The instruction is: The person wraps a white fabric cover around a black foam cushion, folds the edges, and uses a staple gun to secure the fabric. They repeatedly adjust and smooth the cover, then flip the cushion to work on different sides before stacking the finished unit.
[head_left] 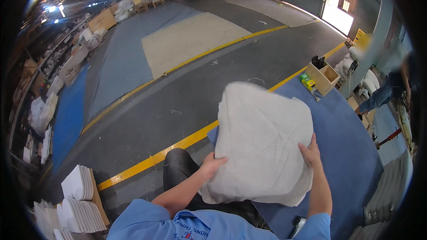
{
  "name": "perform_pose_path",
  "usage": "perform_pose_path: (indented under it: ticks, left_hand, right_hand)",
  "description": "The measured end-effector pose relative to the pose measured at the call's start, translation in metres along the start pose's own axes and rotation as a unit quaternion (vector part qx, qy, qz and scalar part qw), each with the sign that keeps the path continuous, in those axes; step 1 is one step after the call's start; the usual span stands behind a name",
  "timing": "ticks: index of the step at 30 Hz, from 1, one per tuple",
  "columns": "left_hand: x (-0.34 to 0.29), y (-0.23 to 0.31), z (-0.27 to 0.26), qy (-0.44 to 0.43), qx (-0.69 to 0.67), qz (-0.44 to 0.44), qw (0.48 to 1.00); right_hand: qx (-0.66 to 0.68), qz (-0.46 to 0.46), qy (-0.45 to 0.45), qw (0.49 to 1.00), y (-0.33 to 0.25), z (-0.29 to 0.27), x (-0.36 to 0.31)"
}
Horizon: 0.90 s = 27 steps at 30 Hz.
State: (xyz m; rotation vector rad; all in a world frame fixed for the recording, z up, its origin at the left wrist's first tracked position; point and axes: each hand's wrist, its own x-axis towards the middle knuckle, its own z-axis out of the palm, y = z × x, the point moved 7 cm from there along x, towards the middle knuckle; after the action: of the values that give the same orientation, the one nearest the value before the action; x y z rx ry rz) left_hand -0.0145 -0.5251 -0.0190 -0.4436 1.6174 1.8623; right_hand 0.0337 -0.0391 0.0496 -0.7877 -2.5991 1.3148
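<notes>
A white cloth-covered cushion [267, 146] with rounded corners is held up over my lap, its broad face toward me and faintly creased. My left hand [213, 165] grips its left edge, thumb lying on the cloth. On the opposite edge, my right hand [310, 151] has its thumb on the face and its fingers partly hidden behind. Below the cushion, a blue cloth [347, 151] spreads out to the right. Close to my right sleeve lies a metal tool [298, 226], partly cut off by the lower edge; its kind is unclear.
A wooden box [324, 78] with dark-handled tools stands at the blue cloth's far edge, beside a yellow-green carton [307, 81]. Stacked white pads [80, 213] stand at lower left. A yellow floor line [155, 160] crosses behind my knee. Another person [391, 86] is at far right.
</notes>
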Motion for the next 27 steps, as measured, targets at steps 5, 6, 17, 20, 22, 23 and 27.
perform_pose_path:
  ticks: [5, 6, 17, 20, 22, 23, 27]
  left_hand:
    - [-0.013, -0.006, -0.027, -0.028, 0.036, -0.078, 0.996]
    - [-0.013, -0.002, -0.022, -0.055, 0.043, -0.094, 0.993]
    - [-0.005, -0.006, -0.034, -0.21, 0.031, -0.049, 0.976]
    - [-0.002, -0.012, -0.043, -0.195, 0.036, -0.061, 0.978]
    - [0.003, -0.013, -0.061, -0.168, 0.042, -0.054, 0.984]
    - [0.006, -0.014, -0.07, -0.156, 0.043, -0.047, 0.986]
    - [0.009, -0.012, -0.077, -0.141, 0.045, -0.034, 0.988]
  right_hand:
    - [-0.007, 0.101, 0.005, 0.995, 0.002, 0.02, -0.031]
    - [0.012, 0.122, 0.017, 0.992, 0.021, 0.007, -0.036]
    - [-0.336, 0.066, 0.104, 0.934, -0.01, 0.041, -0.134]
    - [-0.369, -0.104, 0.059, 0.922, -0.039, 0.093, -0.175]
    - [-0.351, -0.182, -0.031, 0.918, -0.075, 0.156, -0.208]
    - [-0.348, -0.21, -0.077, 0.91, -0.102, 0.187, -0.227]
    - [-0.352, -0.315, -0.161, 0.867, -0.166, 0.269, -0.274]
